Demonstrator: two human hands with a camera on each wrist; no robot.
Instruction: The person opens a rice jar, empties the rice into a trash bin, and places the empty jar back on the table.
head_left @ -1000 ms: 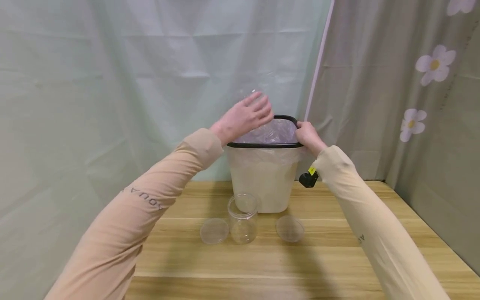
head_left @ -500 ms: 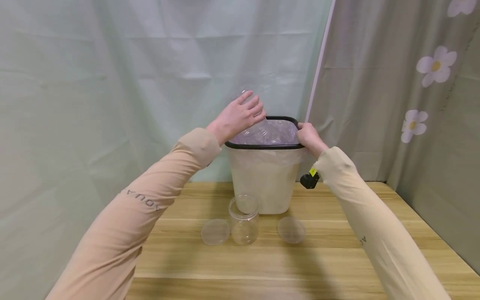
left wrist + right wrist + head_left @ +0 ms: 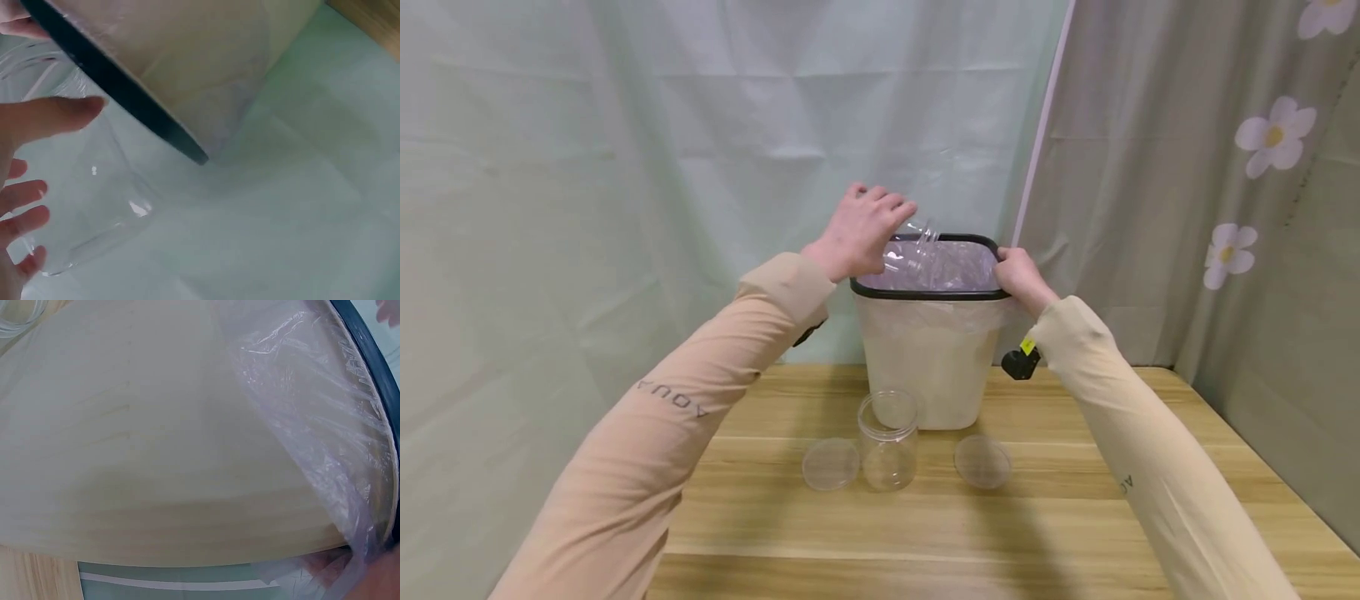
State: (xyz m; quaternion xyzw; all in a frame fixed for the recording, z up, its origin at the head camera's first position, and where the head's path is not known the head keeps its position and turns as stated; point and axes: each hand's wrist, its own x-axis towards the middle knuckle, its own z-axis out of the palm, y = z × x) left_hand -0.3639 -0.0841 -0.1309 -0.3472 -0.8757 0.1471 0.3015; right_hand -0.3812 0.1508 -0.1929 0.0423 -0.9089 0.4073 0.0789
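Observation:
My left hand (image 3: 856, 232) grips a clear plastic jar (image 3: 916, 239) tilted at the left part of the bin's mouth. In the left wrist view, thumb and fingers lie round the sides of that jar (image 3: 94, 181), and its ringed neck points toward the bin's black rim. The cream bin (image 3: 925, 362) stands upright on the table, lined with a thin clear bag (image 3: 966, 267) folded over outside. At the right end of its black rim (image 3: 928, 294), my right hand (image 3: 1021, 273) holds on, thumb on top; the other fingers are mostly hidden.
A second clear jar (image 3: 887, 454), without a lid, stands in front of the bin. One clear round lid (image 3: 831, 464) lies left of it and another lid (image 3: 982, 462) lies to the right on the wooden table (image 3: 865, 533). Pale curtains (image 3: 737, 183) hang behind.
My left hand has moved left and slightly down, turning over so the jar tips with its neck toward the right. The right hand keeps its hold on the rim.

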